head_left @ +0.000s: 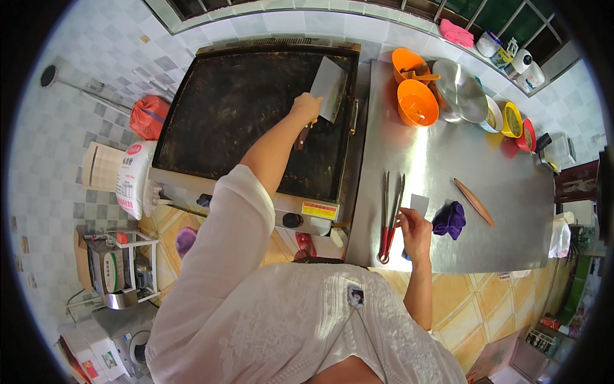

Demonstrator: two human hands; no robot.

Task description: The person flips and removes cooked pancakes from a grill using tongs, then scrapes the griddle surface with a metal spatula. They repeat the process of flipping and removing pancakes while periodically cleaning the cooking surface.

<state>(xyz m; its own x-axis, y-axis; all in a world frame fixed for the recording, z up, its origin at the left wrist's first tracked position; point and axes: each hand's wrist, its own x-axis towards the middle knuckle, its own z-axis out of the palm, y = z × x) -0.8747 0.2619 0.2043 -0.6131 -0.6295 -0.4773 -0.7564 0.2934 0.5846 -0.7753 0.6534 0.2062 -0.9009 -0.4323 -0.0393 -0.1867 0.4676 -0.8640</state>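
Wide scraper (330, 88): held by my left hand (307, 107) over the right-hand part of the dark griddle (236, 102), near its upper right corner. Left fingers are closed around the tool just below its broad metal blade, the dark handle's end showing beneath the fist; from this single view I cannot tell whether the blade presses on the plate. Right hand (416, 232): at the near edge of the steel table (511, 192), fingers bent, thumb and forefinger close together. A small pale blade (419, 203) shows just beyond the knuckles and a bit of blue below the hand; I cannot tell whether the fingers grip this piece or merely cover it. Just left of that hand lie red-handled tongs (385, 233), tips pointing away from me; to its right, a crumpled purple cloth (449, 219), then a tapered wooden rolling pin (474, 202) lying aslant. Far end of the table: two orange bowls (417, 105), a large round steel vessel (462, 93), a yellow bowl (511, 120) and a red bowl (527, 136). Room: tiled wall (256, 25) behind, barred window with a pink cloth (456, 32) on its ledge, white sack (134, 182) left of the griddle, yellowish tiled floor (457, 313).
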